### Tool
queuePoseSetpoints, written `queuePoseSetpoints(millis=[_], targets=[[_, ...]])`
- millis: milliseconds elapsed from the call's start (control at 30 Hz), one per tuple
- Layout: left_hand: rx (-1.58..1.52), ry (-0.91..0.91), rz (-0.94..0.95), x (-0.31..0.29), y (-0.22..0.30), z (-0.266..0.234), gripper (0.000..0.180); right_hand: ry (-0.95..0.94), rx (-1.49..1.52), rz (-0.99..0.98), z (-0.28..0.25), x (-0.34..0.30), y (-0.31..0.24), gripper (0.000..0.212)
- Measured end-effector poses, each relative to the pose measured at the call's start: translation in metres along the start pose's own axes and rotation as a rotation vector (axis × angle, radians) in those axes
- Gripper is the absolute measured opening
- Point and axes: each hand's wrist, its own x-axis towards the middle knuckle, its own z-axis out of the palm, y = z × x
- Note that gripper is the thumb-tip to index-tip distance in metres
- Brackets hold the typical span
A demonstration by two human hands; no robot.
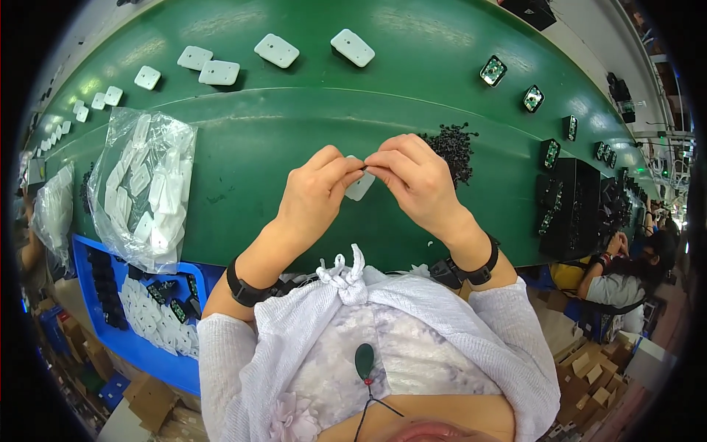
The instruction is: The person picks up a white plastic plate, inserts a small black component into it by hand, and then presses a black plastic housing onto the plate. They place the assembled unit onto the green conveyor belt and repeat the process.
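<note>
My left hand (315,186) and my right hand (418,179) meet over the green table, fingertips almost touching. Both are closed in a pinch on a small black part (364,169), mostly covered by the fingers. Just below the fingertips is a white plastic cover (359,188), partly hidden by my hands; whether it lies on the table or is held, I cannot tell. Beside my right hand spreads a pile of small black pieces (458,151), of the same dark colour as the pinched part.
A clear bag of white covers (151,188) lies at the left. Below it a blue tray (140,345) holds white pieces and circuit boards. White covers (278,51) line the far side; black housings with green boards (493,71) stand right, near a black box (571,210). Another person (626,269) sits far right.
</note>
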Motion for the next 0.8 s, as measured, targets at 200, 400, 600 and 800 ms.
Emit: queuePoseSetpoints(millis=[200, 400, 600, 800], targets=[[-0.343, -0.004, -0.225, -0.007, 0.006, -0.005, 0.023, 0.037, -0.027, -0.01, 0.008, -0.002, -0.003, 0.011], [-0.808, 0.022, -0.535, -0.013, -0.003, -0.007, 0.022, 0.184, 0.283, 0.363, 0.018, -0.012, -0.005, 0.007], [-1.126, -0.091, -0.663, -0.02, 0.008, 0.005, 0.019, 0.248, 0.388, 0.425, 0.037, -0.005, -0.008, 0.012], [-0.591, -0.3, -0.396, -0.022, -0.001, -0.018, 0.019, 0.067, 0.366, 0.278, 0.038, 0.006, -0.007, 0.011]])
